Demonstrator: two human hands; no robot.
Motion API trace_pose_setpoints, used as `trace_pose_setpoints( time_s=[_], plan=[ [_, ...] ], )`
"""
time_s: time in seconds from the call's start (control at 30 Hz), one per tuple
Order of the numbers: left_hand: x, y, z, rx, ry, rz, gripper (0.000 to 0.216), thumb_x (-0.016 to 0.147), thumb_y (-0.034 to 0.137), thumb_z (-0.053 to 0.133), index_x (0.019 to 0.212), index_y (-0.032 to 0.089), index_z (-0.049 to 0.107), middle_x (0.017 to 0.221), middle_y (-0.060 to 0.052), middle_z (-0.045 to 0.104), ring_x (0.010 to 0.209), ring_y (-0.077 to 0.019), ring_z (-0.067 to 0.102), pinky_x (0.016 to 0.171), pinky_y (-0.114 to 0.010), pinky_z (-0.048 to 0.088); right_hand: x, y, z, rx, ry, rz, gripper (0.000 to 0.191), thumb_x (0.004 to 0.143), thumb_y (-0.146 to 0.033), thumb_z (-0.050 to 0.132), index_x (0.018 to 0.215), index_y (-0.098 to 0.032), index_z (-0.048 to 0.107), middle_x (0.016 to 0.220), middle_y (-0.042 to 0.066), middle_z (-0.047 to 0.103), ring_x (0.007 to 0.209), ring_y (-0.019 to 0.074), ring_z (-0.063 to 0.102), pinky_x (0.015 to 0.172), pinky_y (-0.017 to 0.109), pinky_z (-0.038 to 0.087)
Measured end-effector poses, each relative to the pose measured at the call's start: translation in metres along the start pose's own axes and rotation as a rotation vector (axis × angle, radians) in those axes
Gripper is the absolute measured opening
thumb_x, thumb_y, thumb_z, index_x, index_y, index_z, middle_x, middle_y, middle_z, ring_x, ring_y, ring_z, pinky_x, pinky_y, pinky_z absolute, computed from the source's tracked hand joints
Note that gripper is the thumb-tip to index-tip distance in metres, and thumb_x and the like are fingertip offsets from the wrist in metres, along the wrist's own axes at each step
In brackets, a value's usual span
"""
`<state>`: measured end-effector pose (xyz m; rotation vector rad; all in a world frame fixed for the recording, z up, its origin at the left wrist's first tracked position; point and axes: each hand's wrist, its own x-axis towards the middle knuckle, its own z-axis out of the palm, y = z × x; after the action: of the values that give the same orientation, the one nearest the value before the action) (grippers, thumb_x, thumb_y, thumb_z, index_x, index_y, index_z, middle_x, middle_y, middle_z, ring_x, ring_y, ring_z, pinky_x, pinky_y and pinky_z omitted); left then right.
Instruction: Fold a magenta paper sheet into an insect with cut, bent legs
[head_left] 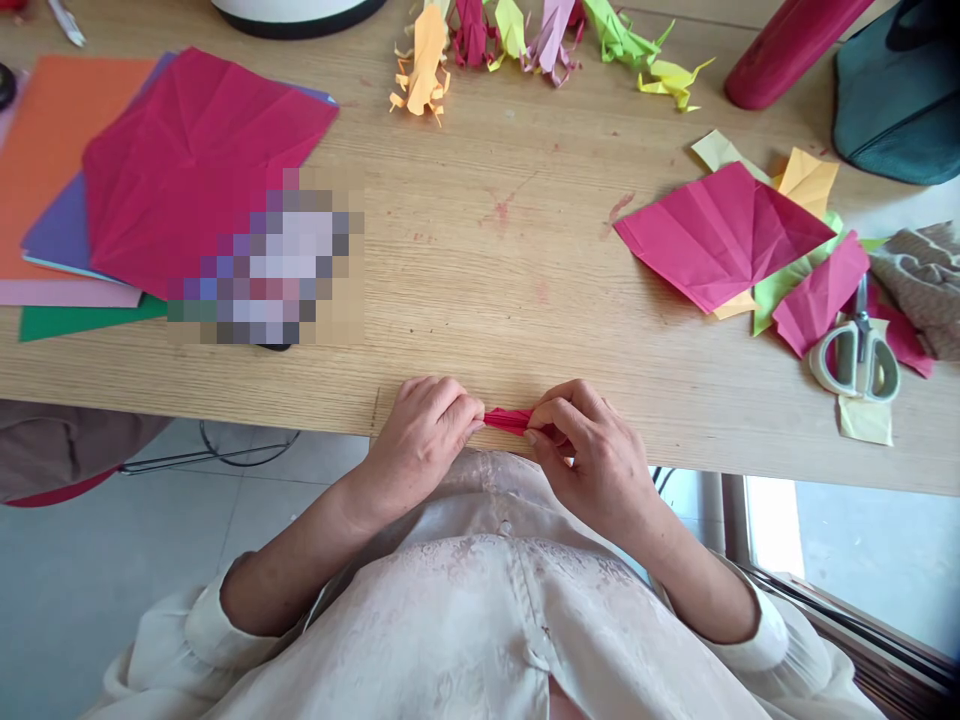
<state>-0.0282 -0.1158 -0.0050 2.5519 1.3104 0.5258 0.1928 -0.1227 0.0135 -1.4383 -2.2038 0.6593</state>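
Note:
At the near edge of the wooden table [480, 300], both my hands pinch a small, narrow folded piece of red paper [508, 419]. My left hand [427, 430] is closed on its left end with thumb and fingers. On the paper's right end my right hand [589, 450] is closed, fingers curled over it. Most of the paper is hidden inside my fingers; only a short strip shows between the hands.
A stack of coloured paper sheets [150, 170] lies at the left, next to a blurred patch. Several folded paper figures [525, 40] line the far edge. Creased paper pieces [720, 235], scissors [857, 355], a red cylinder [787, 45] and a dark bag [900, 100] sit at the right.

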Motion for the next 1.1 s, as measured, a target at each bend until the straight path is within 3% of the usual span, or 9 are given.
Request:
trace_pose_setpoints(
  time_s=[0.33,0.63,0.87,1.1],
  plan=[
    [0.003,0.002,-0.003,0.093,-0.023,-0.031,0.015,0.100,0.019,0.051,0.086,0.018,0.055,0.083,-0.003,0.058,0.078,-0.0191,0.055,0.075,-0.036,0.040,0.005,0.000,-0.003,0.000,-0.041,0.034,0.015,0.089,-0.007,0.055,0.083,-0.021,0.055,0.088,0.001,0.059,0.075,0.0142,0.054,0.068,0.029,0.039],
    [0.004,0.001,-0.013,-0.060,-0.071,-0.138,0.016,0.099,0.019,0.051,0.083,0.019,0.054,0.086,-0.003,0.060,0.081,-0.0187,0.057,0.079,-0.036,0.040,0.008,0.000,-0.004,0.003,-0.059,0.036,0.018,0.088,-0.005,0.055,0.079,-0.021,0.056,0.088,0.001,0.058,0.073,0.0137,0.053,0.067,0.029,0.037],
    [0.001,-0.008,-0.017,-0.202,-0.050,-0.114,0.012,0.099,0.014,0.049,0.090,0.020,0.055,0.086,0.000,0.061,0.083,-0.0162,0.057,0.080,-0.033,0.040,0.008,0.002,-0.003,-0.004,-0.069,0.020,0.017,0.090,-0.007,0.052,0.080,-0.020,0.056,0.089,0.002,0.058,0.073,0.0138,0.052,0.068,0.031,0.037],
    [0.002,-0.010,-0.015,-0.185,-0.024,-0.070,0.011,0.099,0.016,0.054,0.091,0.020,0.061,0.086,0.000,0.064,0.084,-0.0153,0.061,0.082,-0.034,0.040,0.009,0.003,-0.003,-0.002,-0.078,0.011,0.017,0.090,-0.008,0.051,0.081,-0.021,0.056,0.089,0.002,0.059,0.073,0.0146,0.052,0.069,0.032,0.037]
  ],
)
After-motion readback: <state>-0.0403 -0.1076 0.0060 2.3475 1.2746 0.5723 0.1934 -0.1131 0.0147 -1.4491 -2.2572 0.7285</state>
